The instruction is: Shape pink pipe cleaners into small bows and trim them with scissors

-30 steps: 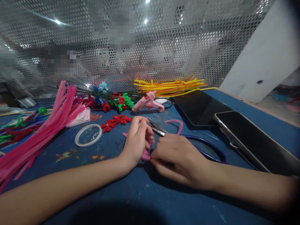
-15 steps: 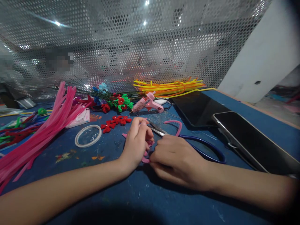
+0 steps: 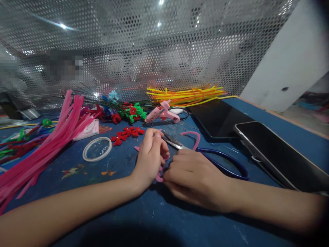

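No readable text, labels, brands or numbers anywhere in view. The two dark screens (image 3: 277, 154) toward the right edge of the table (image 3: 159, 219) are blank, and the pink glue gun (image 3: 161, 113) near the back edge shows no legible marking. The white packet (image 3: 88, 129) under the pink sticks has print too blurred to read.
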Demonstrator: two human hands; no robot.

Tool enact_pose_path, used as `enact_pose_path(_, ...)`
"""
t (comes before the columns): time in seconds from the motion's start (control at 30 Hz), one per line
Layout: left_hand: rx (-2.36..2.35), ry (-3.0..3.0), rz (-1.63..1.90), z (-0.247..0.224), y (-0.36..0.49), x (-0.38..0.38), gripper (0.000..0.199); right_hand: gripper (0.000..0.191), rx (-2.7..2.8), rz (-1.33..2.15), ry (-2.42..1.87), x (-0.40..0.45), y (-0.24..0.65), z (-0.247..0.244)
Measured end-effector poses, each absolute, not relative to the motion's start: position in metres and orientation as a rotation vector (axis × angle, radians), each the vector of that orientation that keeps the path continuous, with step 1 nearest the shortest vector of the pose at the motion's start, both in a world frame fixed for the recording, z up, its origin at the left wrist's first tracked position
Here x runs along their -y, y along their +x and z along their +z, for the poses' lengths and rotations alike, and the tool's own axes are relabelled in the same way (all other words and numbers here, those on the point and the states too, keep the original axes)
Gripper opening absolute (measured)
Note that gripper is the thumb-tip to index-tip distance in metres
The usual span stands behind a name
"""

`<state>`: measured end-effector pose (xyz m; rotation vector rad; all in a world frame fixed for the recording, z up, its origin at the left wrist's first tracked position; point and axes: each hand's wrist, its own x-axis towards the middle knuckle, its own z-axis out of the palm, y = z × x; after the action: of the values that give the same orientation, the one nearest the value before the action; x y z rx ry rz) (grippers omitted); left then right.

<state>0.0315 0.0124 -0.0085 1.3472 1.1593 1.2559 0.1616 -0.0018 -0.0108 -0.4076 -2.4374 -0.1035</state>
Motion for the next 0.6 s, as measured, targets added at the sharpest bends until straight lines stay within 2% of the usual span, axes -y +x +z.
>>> enact_pose_path(0.37,-1.177,1.414,1.24,-0.0084,0.031,-0.0101,0.017,0.029,2.433,-0.109,-0.413,0.0021,0.1602,-0.0088)
enact_pose_path(0.6,-1.17,1.513,1.217,-0.0092,0.0311,-0.0072,0.016,0.024,2.447,-0.004,-0.384,0.0004,0.1624,-0.01)
